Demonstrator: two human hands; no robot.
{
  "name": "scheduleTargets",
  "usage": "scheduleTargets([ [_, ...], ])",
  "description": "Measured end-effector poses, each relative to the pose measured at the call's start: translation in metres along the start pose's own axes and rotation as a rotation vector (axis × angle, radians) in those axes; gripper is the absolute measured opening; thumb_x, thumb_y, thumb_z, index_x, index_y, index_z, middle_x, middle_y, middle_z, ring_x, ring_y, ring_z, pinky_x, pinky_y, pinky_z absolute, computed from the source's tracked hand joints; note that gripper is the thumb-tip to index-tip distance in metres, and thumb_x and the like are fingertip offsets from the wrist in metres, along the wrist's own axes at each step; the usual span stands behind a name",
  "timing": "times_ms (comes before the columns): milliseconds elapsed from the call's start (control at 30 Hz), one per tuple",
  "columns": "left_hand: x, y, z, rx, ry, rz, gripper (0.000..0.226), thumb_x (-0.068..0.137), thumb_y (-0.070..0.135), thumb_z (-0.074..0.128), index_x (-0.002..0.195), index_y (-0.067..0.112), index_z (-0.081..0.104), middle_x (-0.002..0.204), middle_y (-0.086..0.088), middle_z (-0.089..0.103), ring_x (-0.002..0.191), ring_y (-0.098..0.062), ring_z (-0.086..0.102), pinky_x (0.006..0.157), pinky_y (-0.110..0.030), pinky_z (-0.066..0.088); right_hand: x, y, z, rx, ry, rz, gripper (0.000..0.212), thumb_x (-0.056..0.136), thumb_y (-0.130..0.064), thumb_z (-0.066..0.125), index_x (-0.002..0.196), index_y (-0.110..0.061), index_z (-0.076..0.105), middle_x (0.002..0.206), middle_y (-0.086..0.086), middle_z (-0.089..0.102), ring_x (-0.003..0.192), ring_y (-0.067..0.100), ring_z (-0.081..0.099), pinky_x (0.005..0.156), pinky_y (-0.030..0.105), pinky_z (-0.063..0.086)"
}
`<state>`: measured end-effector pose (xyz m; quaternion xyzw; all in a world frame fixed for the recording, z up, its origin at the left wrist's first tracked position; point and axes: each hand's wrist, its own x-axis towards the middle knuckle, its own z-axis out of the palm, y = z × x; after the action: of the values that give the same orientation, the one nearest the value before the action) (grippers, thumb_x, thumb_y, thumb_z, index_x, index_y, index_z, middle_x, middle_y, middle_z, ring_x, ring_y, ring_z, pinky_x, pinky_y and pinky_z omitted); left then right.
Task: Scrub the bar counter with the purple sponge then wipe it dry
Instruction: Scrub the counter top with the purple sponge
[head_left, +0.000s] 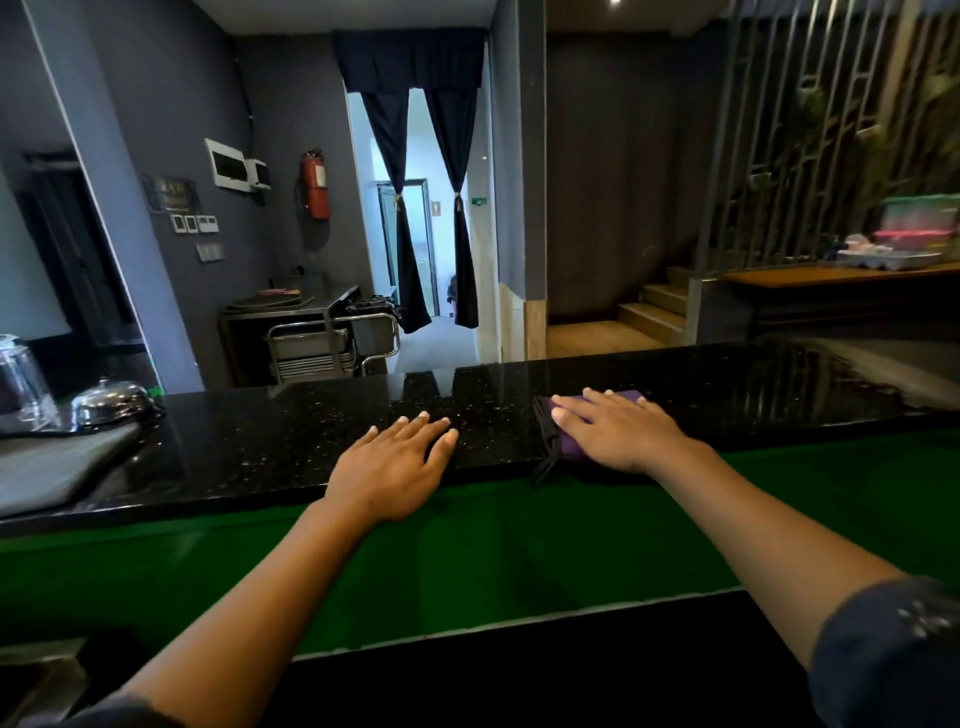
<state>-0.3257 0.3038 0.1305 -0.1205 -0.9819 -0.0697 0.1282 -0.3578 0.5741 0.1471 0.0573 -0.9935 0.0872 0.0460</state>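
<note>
The bar counter (291, 441) is a glossy black speckled stone top running left to right in front of me. My right hand (618, 434) lies flat, fingers straight, pressing on the purple sponge (569, 448) near the counter's front edge; a dark netted edge of the sponge shows at its left. My left hand (397, 465) rests flat on the bare counter to the left of the sponge, fingers spread and holding nothing. A grey folded cloth (62, 465) lies on the counter at the far left.
A silver dome bell (111, 402) and a clear glass jar (21, 387) stand at the counter's far left. Below the counter runs a green ledge (519, 551). The counter's right end (852, 379) looks wet and shiny. Beyond are a metal trolley (332, 345) and stairs.
</note>
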Motion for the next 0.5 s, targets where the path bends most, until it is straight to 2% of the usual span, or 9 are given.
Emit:
scheduleTargets([
  [133, 0.001, 0.004, -0.004, -0.012, -0.033, -0.03, 0.055, 0.094, 0.057, 0.011, 0.144, 0.039, 0.023, 0.156, 0.007, 0.018, 0.143, -0.013, 0.014, 0.115, -0.041, 0.009, 0.0, -0.006, -0.002, -0.002, -0.026, 0.009, 0.057, 0.092, -0.064, 0.011, 0.147, -0.047, 0.015, 0.16, -0.001, 0.009, 0.146, 0.022, 0.008, 0.113, 0.05, 0.001],
  [300, 0.002, 0.015, -0.013, -0.025, -0.195, -0.123, 0.056, 0.096, 0.052, 0.01, 0.147, 0.032, 0.015, 0.158, 0.002, 0.009, 0.144, -0.019, 0.006, 0.114, -0.05, 0.001, -0.021, -0.004, -0.001, 0.002, -0.036, -0.067, 0.06, 0.091, -0.066, 0.006, 0.148, -0.044, 0.012, 0.16, 0.002, 0.008, 0.146, 0.023, 0.005, 0.113, 0.05, -0.002],
  [400, 0.0, 0.04, -0.016, -0.062, -0.109, -0.126, 0.061, 0.094, 0.056, 0.016, 0.142, 0.024, 0.033, 0.15, -0.006, 0.034, 0.138, -0.027, 0.028, 0.111, -0.056, 0.011, -0.035, 0.007, -0.009, 0.102, -0.023, -0.161, 0.058, 0.094, -0.062, 0.016, 0.148, -0.039, 0.018, 0.159, 0.004, 0.013, 0.146, 0.023, 0.004, 0.113, 0.048, -0.002],
  [500, 0.001, 0.081, -0.018, -0.166, -0.025, -0.08, 0.071, 0.088, 0.066, 0.017, 0.134, 0.019, 0.042, 0.138, -0.009, 0.049, 0.127, -0.026, 0.044, 0.109, -0.057, 0.017, -0.047, 0.024, -0.019, 0.269, 0.239, -0.063, 0.054, 0.097, -0.053, 0.031, 0.145, -0.03, 0.033, 0.155, 0.005, 0.028, 0.143, 0.027, 0.016, 0.113, 0.048, 0.012],
])
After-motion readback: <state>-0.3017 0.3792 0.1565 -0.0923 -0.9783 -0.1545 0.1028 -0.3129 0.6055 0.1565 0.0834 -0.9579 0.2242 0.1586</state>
